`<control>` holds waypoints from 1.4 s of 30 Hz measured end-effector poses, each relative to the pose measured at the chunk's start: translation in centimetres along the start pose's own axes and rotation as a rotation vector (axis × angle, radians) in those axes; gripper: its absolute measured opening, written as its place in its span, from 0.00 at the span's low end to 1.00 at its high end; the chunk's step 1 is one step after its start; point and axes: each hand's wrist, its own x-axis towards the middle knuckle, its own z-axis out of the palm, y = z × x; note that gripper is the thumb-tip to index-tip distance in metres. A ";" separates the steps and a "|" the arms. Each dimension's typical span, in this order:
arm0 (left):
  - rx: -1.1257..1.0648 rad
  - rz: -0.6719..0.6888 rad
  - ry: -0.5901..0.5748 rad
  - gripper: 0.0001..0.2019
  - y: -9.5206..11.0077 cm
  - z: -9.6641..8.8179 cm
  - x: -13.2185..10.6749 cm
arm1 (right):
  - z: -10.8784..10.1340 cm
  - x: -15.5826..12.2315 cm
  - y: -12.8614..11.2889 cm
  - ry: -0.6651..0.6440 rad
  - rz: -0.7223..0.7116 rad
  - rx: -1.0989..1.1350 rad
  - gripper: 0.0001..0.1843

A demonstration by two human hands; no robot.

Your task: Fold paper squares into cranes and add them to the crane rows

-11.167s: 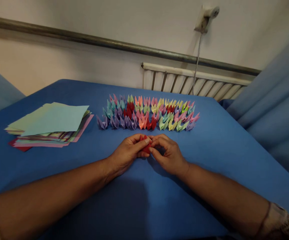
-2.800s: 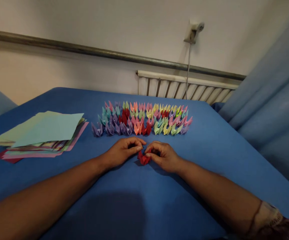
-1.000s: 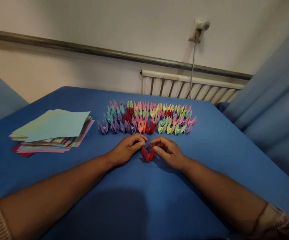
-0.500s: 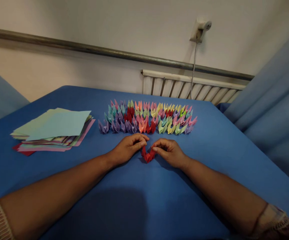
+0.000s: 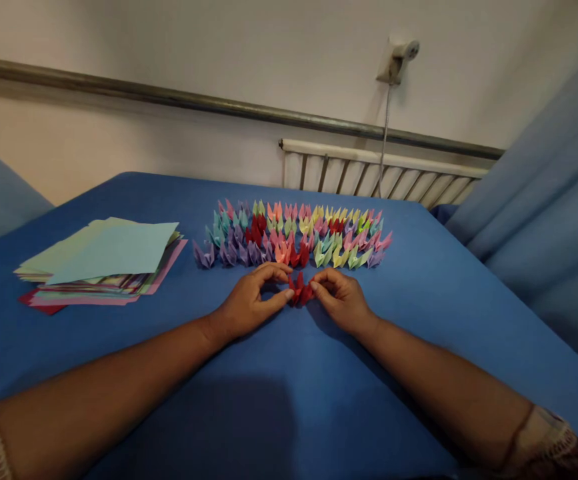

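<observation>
A small red origami crane (image 5: 299,291) sits on the blue cloth between my hands, its points upright. My left hand (image 5: 255,299) holds its left side, thumb in front and forefinger behind. On the other side, my right hand (image 5: 341,297) pinches the crane's right edge between thumb and fingertips. Just beyond my fingers stand rows of folded paper cranes (image 5: 285,252) in purple, red, green, yellow and pink. My fingertips partly cover the red crane's sides.
To the left lies an uneven stack of coloured paper sheets (image 5: 113,250), pale blue on top. The blue-covered table (image 5: 393,320) reaches back towards a wall with a metal rail (image 5: 209,102) and a radiator (image 5: 359,160). A blue curtain (image 5: 549,220) hangs at right.
The red crane has moved slightly away from me, towards the rows, and its wide V shape now looks more compact. My left thumb has lowered onto its side.
</observation>
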 end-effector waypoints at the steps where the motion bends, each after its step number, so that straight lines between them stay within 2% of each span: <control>1: 0.027 0.007 -0.003 0.06 0.0 0.1 0.0 | 0.0 0.0 -0.1 -0.004 0.000 -0.003 0.06; 6: 0.055 0.002 0.028 0.05 -0.5 0.5 0.0 | 0.0 -0.2 -0.3 -0.052 -0.010 -0.033 0.05; 10: 0.028 -0.028 0.052 0.09 -0.7 0.5 0.0 | -0.2 -0.2 -0.2 -0.066 -0.053 -0.059 0.04; 13: 0.017 0.010 0.039 0.05 -0.6 0.5 0.0 | -0.2 -0.2 -0.2 -0.071 -0.076 -0.091 0.04; 20: -0.011 0.072 0.022 0.05 -0.4 0.5 -0.1 | -0.3 -0.3 -0.7 -0.058 -0.082 -0.085 0.04; 24: 0.012 0.111 0.007 0.05 -0.1 0.4 -0.2 | -0.6 -0.1 -1.1 -0.008 -0.170 -0.200 0.07; 29: 0.014 0.145 -0.038 0.07 0.1 0.3 -0.3 | -0.8 -0.1 -1.2 -0.044 -0.223 -0.239 0.11; 35: 0.014 0.135 -0.036 0.07 0.0 0.3 0.0 | -0.9 -0.2 -1.1 -0.034 -0.165 -0.244 0.14; 39: 0.017 0.120 -0.040 0.07 0.0 0.3 0.0 | -1.2 0.0 -1.2 0.026 -0.084 -0.154 0.16; 42: 0.013 0.121 -0.042 0.07 0.1 0.4 0.0 | -1.3 0.0 -1.4 0.042 -0.056 -0.125 0.13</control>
